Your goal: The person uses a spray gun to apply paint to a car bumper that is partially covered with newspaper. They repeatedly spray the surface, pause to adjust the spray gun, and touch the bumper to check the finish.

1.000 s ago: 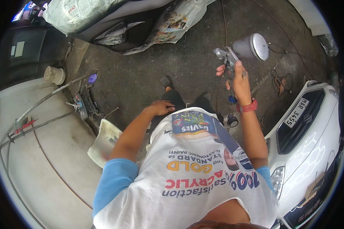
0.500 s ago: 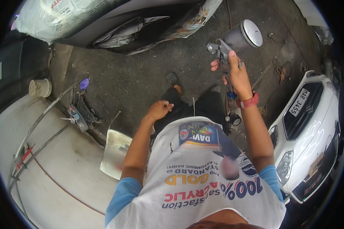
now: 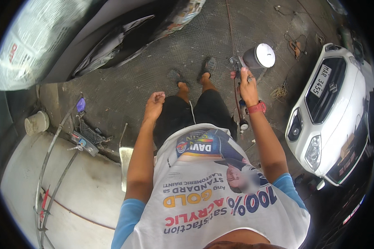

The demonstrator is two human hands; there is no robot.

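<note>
Left arm extended forward, elbow slightly bent, with the left hand empty near the left thigh, fingers loosely curled. Right arm reached a little farther ahead and out to the right, wrist nearly in line with the forearm, the right hand wrapped in a grip, thumb pointing forward. Feet stood apart, right slightly ahead of left.

Dark textured floor; white car right; bucket left; far-left dark surface hard to identify.
</note>
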